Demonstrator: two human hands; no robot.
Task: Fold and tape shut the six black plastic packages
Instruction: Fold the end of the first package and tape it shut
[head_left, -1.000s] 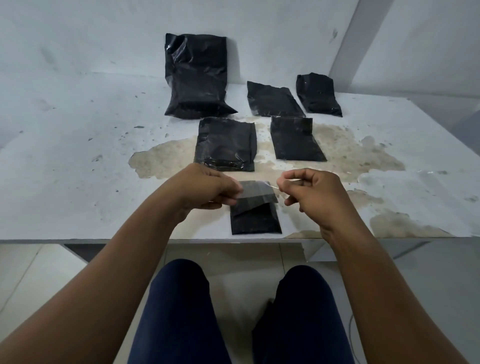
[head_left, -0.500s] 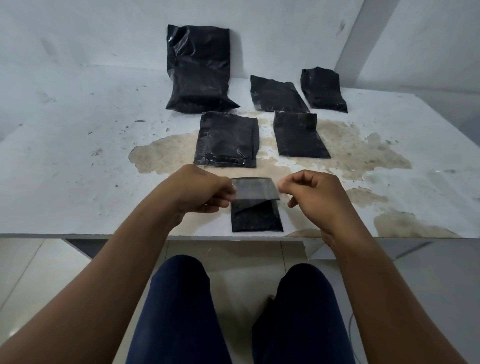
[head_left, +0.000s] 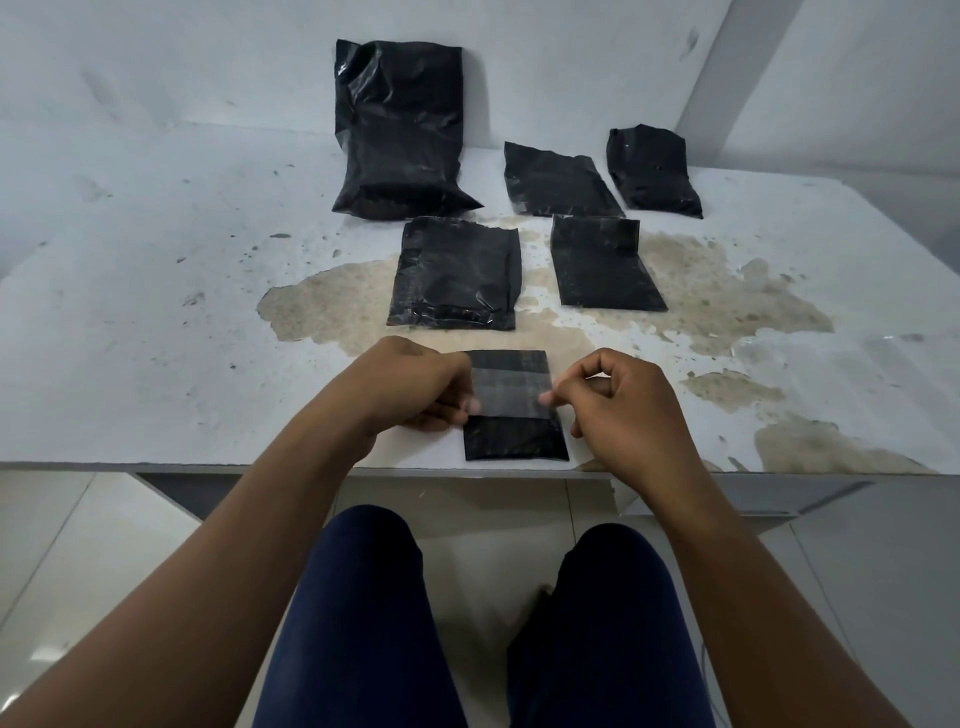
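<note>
In the head view, the small black plastic package (head_left: 514, 415) lies flat at the near edge of the worn white table (head_left: 130, 322), straight in front of the person; a strip of clear tape (head_left: 511, 391) is stretched across its upper half, over what looks like the folded flap. The left hand (head_left: 415, 387) pinches the left end of the strip between thumb and curled fingers; the right hand (head_left: 621, 402) pinches the right end the same way, so the tape is held taut and level, presumably to lay it down without wrinkles and to pin the fold before it can spring open. I cannot tell whether the strip already touches the plastic or hovers just above it.

Five more black packages lie farther back: a medium one (head_left: 457, 275) just beyond the hands, a narrower one (head_left: 605, 265) to its right, two more (head_left: 558, 179) (head_left: 652, 171) behind those, and a tall black bag (head_left: 402, 130) leaning against the far wall (some show a sheen of tape, but which are finished I cannot say). Brown patches of peeled surface (head_left: 685, 291) spread across the table's middle and right; the person's knees in dark blue trousers (head_left: 374, 623) sit below the near edge. Nothing stands between the hands and the package; the nearest neighbour is well clear of the strip.
</note>
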